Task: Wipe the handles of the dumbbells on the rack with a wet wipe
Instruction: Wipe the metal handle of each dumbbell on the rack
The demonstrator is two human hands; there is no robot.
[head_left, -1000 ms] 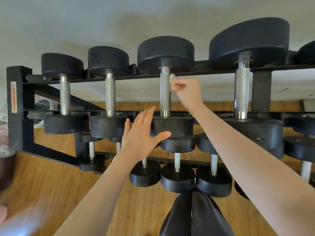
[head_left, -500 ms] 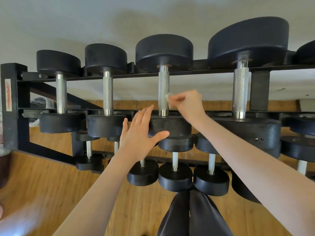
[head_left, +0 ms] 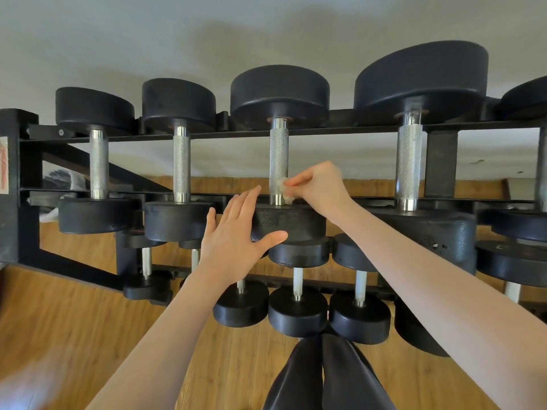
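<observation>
The dumbbell (head_left: 279, 161) being cleaned is lying third from the left on the top tier of the black rack (head_left: 441, 164), its long axis running front to back, so the knurled steel handle (head_left: 278, 155) is appearing vertical in the head view, with one black head pointing toward the wall and the other toward the person. The right hand (head_left: 318, 184) is pinching a small crumpled wet wipe (head_left: 284, 189) between curled fingertips and pressing it against the handle's near end, just above the front head. The left hand (head_left: 236, 232) is resting flat and spread on that front head, fingers straight, gripping nothing. A white label with red writing (head_left: 3, 165) is showing on the rack's left post, too cropped to read. Smaller dumbbells (head_left: 297, 287) are sitting on the lower tier. The rack is standing on a wooden plank floor (head_left: 74, 335) against a pale grey wall (head_left: 177, 39).
</observation>
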